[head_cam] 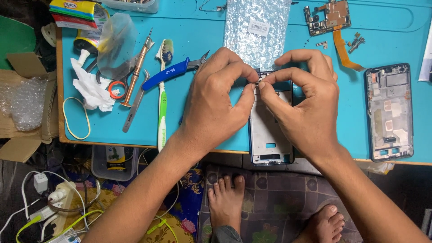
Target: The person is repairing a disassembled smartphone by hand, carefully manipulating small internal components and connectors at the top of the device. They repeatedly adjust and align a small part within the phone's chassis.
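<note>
My left hand [216, 99] and my right hand [306, 103] meet above a phone frame [270, 139] lying on the blue mat [112, 121]. Thumb and forefinger of both hands pinch a tiny dark part [257, 83] over the frame's top end. The frame's lower end juts past the table's front edge. Much of the frame is hidden under my hands.
A bubble-wrap bag [256, 31] lies just behind my hands. Blue-handled cutters [173, 72], a toothbrush [162, 103], a screwdriver [137, 67], tweezers, a rubber band [74, 119] and tissue are at left. A circuit board [326, 18] with orange flex cable and a second phone housing [389, 112] lie at right.
</note>
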